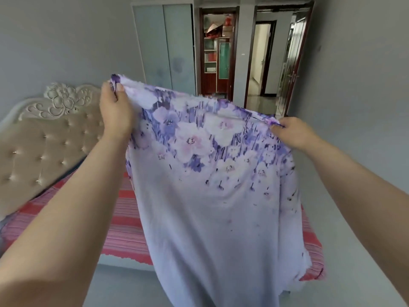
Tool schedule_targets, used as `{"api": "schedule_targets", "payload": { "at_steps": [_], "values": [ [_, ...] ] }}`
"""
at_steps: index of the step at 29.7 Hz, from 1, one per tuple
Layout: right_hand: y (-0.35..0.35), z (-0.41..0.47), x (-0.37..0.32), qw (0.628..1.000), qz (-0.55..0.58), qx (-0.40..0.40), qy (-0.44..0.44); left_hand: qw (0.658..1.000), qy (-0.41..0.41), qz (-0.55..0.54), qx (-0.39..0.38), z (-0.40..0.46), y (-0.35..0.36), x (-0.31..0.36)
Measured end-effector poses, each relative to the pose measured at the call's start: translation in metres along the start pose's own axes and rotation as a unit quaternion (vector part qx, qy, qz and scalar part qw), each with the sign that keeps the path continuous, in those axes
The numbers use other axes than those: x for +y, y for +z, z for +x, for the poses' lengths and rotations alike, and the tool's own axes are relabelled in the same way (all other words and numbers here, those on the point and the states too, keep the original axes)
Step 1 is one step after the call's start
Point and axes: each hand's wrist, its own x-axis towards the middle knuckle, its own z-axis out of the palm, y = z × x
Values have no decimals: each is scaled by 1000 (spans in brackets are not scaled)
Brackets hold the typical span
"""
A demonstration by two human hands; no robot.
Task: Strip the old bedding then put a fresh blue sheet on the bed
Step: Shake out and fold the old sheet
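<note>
We hold a lilac floral sheet (212, 185) up in front of us, above the bed (126, 235), which serves as our landmark. Our left hand (115, 107) pinches the upper corner on the headboard (48, 134) side of the bed, thumb and curled fingers clamped on the hem. Our right hand (294, 134) grips the opposite corner, lower, towards the doorway (265, 63) side. The cloth hangs from both hands in one loose drape and covers the foot end of the bed, its lower edge falling out of view below.

On the bed lies a red striped cover (124, 218), so stripping looks unfinished if that layer counts as old bedding. No plain blue sheet is in view; whether the floral cloth is the old one or the fresh one, we cannot tell.

The risks, as we judge them: the hanging end may drag on the floor (345, 229) beside the bed, since the drape is long. The uneven height of our hands could let the cloth twist or slide. A pinch on a thin hem may slip if we shake hard.
</note>
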Motion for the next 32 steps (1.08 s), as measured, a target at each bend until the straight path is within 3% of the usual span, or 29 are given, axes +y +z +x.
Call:
{"api": "schedule_targets", "payload": {
  "at_steps": [4,7,10,12,13,15,17,18,21,24,27,32],
  "values": [
    [22,-4,23,998,-7,34,45,973,-81,27,-213,1,-1,-34],
    [13,-7,16,984,51,150,81,946,-111,28,-302,-10,-3,-60],
    [-11,-13,-26,923,198,330,-11,929,-153,51,-332,-14,-4,-91],
    [-23,-20,-61,872,278,394,-86,924,-166,87,-334,-13,1,-100],
    [-27,-20,-74,862,289,402,-108,934,-174,88,-300,-6,3,-101],
    [-27,-12,-87,912,231,323,-101,973,-186,29,-131,15,-2,-86],
    [-17,-4,-81,979,120,149,-66,986,-151,-62,44,41,-16,-64],
    [-9,-3,-74,992,81,85,-43,988,-122,-61,75,48,-23,-51],
    [17,-12,-54,997,55,49,-8,997,-71,-5,42,40,-25,-39],
    [30,-14,-45,996,75,57,3,992,-124,-8,0,28,-23,-56],
    [27,-12,-40,984,173,31,-9,986,-169,2,-5,26,-24,-61],
    [19,-25,-34,930,320,-177,-29,982,-183,3,39,21,-38,-66]
  ]
}}
